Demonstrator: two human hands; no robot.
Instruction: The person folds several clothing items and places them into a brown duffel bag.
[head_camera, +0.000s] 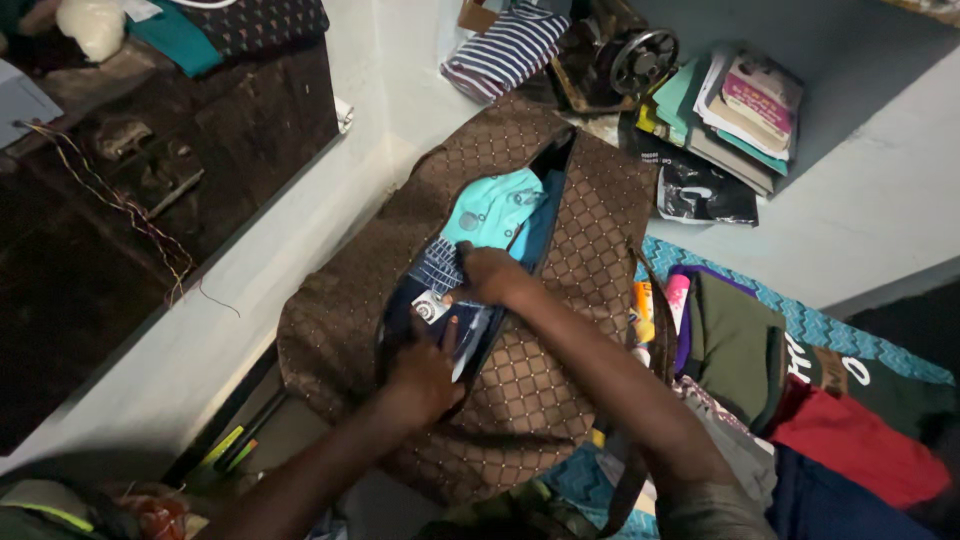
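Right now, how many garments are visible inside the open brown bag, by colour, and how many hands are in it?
Turquoise garment: 1
Dark blue striped garment: 1
Hands in the brown quilted bag: 2, left hand and right hand
Total: 2 garments, 2 hands; anything deeper is hidden.

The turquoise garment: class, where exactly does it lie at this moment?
In the head view the turquoise garment lies inside the open brown quilted bag, at the far end of its opening, just beyond the right hand.
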